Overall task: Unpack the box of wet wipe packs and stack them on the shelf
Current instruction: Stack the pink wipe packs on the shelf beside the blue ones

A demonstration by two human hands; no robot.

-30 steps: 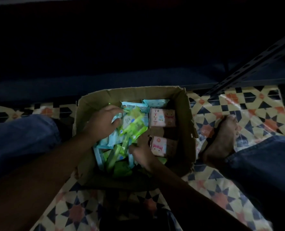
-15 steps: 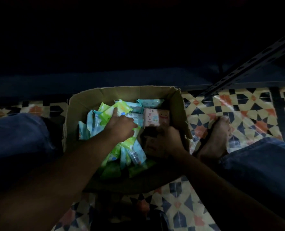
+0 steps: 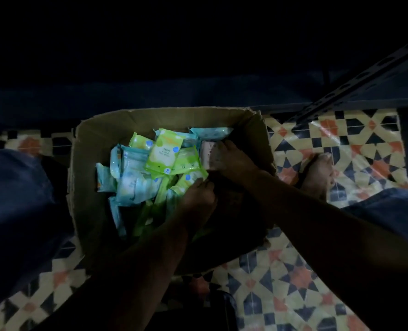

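Note:
An open cardboard box sits on the tiled floor between my legs. It holds several wet wipe packs: green ones, light blue ones and a pink one at the right. My right hand reaches in from the right, and its fingers grip the pink pack. Lower in the box, my left hand has its fingers curled at the edge of a green pack. The dim light hides whether it holds that pack. The dark shelf lies just beyond the box.
A slotted metal shelf upright slants across the upper right. My bare foot rests on the patterned floor right of the box. My jeans-clad legs flank the box, left and right.
My left hand slid from the middle of the pile to its lower right. My right hand moved up inside the box onto the upper pink pack. The view shifted slightly.

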